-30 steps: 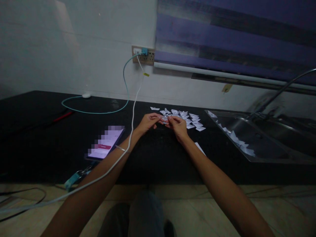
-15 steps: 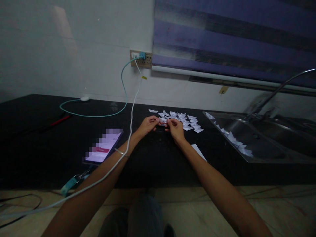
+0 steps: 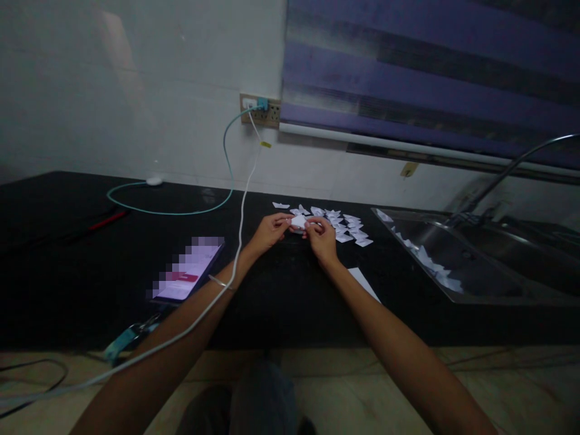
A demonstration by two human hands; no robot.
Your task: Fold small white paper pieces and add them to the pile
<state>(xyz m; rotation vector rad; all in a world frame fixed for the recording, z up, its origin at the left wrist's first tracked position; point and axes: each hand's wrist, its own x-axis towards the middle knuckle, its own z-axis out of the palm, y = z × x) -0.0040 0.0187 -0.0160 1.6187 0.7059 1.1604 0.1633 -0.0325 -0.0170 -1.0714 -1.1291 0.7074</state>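
Between my two hands is a small folded piece of white paper point(image 3: 298, 222), held just above the black countertop point(image 3: 281, 290). My left hand point(image 3: 270, 232) pinches its left end between thumb and fingers. At its right end, my right hand point(image 3: 322, 239) grips it the same way. Several folded paper boats point(image 3: 344, 227) lie in a cluster right behind and beside my right hand. A flat white paper sheet point(image 3: 364, 284) rests on the counter near my right forearm, which partly covers it.
More paper boats point(image 3: 430, 263) line the left rim of the metal sink point(image 3: 480, 290). A tablet-like device point(image 3: 185, 272) with a lit screen lies left of my left forearm. A white cable point(image 3: 241, 226) crosses that forearm from the wall socket point(image 3: 273, 113). A teal cable point(image 3: 176, 213) curves behind.
The paper between my fingers has turned and now shows a broader, peaked white face. My hands stay at nearly the same spot, and the view has shifted slightly.
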